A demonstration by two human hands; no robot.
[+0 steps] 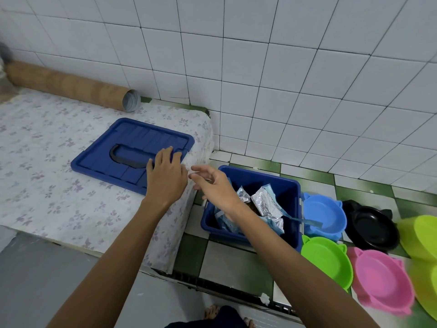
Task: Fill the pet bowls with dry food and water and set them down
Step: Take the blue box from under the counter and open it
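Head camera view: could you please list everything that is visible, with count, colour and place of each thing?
Plastic storage bin: one, dark blue, open, on the tiled floor beside the raised ledge.
Flat plastic bin lid: one, dark blue, on the floral-covered ledge.
Foil food bags: several, silver and light blue, inside the bin.
Cat-eared plastic pet bowls: four, on the floor right of the bin: blue, black, green, pink.
Lime-green plastic basins: at least one, right edge.
Cardboard tube: one, brown, against the white tiled wall.
Left hand: flat on the lid.
Right hand: open, above the bin.
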